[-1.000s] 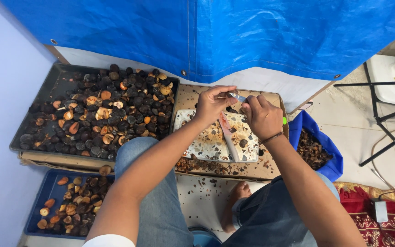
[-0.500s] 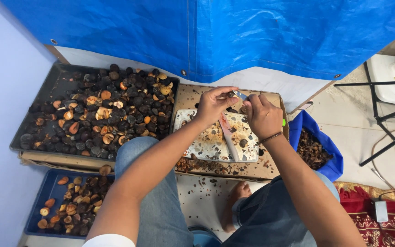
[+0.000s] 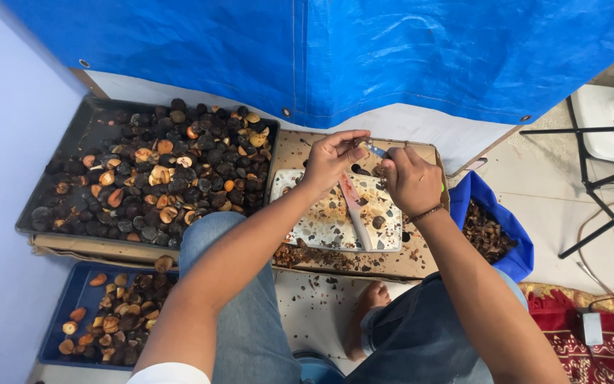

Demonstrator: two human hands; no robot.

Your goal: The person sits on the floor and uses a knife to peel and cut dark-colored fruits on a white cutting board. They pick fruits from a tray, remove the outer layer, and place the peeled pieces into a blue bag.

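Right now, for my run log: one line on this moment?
left hand: pinches small nut | right hand: small tool at nut | below: white board

Tray of nuts [image 3: 147, 181] left of board [image 3: 339, 213] (centre), bag [image 3: 495, 231] right

Bright, even light; perhaps slight edge-warp.

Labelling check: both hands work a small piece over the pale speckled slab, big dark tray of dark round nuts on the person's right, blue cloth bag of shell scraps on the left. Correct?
Sides are swapped. The head view shows the big dark tray of dark round nuts on the person's left and the blue cloth bag on the right. Both hands, left hand and right hand, do work over the pale speckled slab.
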